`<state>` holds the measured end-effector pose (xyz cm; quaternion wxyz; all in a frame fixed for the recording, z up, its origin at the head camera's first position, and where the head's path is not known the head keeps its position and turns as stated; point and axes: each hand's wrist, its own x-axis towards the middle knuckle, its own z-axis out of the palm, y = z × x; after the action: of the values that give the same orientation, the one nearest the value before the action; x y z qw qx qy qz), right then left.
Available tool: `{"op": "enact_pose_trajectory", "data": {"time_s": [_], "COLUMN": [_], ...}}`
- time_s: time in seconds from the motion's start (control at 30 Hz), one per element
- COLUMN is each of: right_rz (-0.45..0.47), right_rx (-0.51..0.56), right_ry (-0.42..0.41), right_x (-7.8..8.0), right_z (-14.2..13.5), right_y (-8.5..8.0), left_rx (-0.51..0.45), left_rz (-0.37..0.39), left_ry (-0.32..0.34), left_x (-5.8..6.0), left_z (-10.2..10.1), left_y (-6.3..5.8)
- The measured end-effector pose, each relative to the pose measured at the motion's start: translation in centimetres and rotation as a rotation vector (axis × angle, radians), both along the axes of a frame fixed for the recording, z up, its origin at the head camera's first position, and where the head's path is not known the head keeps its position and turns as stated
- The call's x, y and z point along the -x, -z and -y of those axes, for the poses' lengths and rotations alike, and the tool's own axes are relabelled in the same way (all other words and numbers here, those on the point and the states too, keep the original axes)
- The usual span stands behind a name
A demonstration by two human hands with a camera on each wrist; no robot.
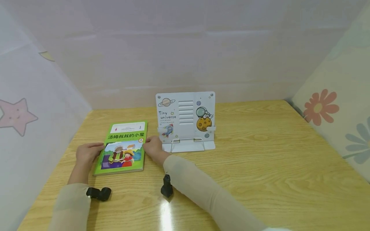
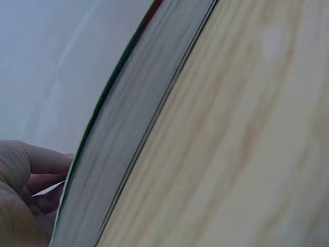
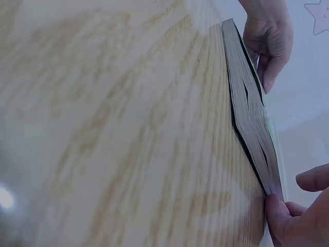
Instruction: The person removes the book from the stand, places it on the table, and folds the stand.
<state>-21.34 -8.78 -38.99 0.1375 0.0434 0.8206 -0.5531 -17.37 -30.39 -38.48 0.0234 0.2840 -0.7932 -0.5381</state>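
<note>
Sleeved forearms lowest in head view. Left hand (image 1: 86, 153) and right hand (image 1: 153, 148) each pinch one side edge of green book (image 1: 124, 147), flat on desk (image 1: 260, 166), left of white bookstand (image 1: 186, 122). Two-sided grip likely steadies it.

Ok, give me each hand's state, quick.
Left hand: fingers curled at the left edge of the green book, gripping it.
Right hand: thumb and fingers pinch the book's right edge.
</note>
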Motion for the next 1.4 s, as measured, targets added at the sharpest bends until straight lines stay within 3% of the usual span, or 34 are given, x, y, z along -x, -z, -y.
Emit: {"op": "enact_pose_trajectory", "data": {"time_s": [0.17, 0.47, 0.7, 0.8, 0.93, 1.03, 1.3, 1.4], "right_rz": [-0.003, -0.017, -0.048, -0.054, -0.053, -0.055, -0.074, -0.094], "right_rx": [0.017, 0.054, 0.064, 0.089, 0.110, 0.125, 0.175, 0.170], "right_ry": [-0.038, -0.077, -0.159, -0.193, -0.224, -0.245, -0.278, -0.284], "right_x": [-0.2, -0.4, -0.9, -1.1, -1.3, -1.2, -1.3, -1.2], "right_z": [-0.4, -1.1, -1.9, -2.5, -3.1, -3.5, -5.1, -5.8], "right_y": [-0.2, -0.5, -1.8, -2.6, -3.4, -4.0, -6.5, -7.3], "left_rx": [-0.001, -0.104, -0.030, -0.021, -0.017, -0.004, -0.068, -0.115], "left_rz": [0.005, -0.026, -0.019, -0.053, -0.120, -0.166, -0.259, -0.300], "left_ry": [0.021, 0.029, 0.059, 0.070, 0.103, 0.132, 0.178, 0.175], "left_x": [-0.1, -0.3, -0.4, 0.4, 2.3, 3.6, 5.3, 5.9], "left_z": [0.2, 0.5, 0.5, 1.1, 2.7, 3.2, 1.3, 0.9], "left_y": [0.1, -0.7, -1.4, -0.6, 1.8, 2.9, 2.0, 2.2]}}
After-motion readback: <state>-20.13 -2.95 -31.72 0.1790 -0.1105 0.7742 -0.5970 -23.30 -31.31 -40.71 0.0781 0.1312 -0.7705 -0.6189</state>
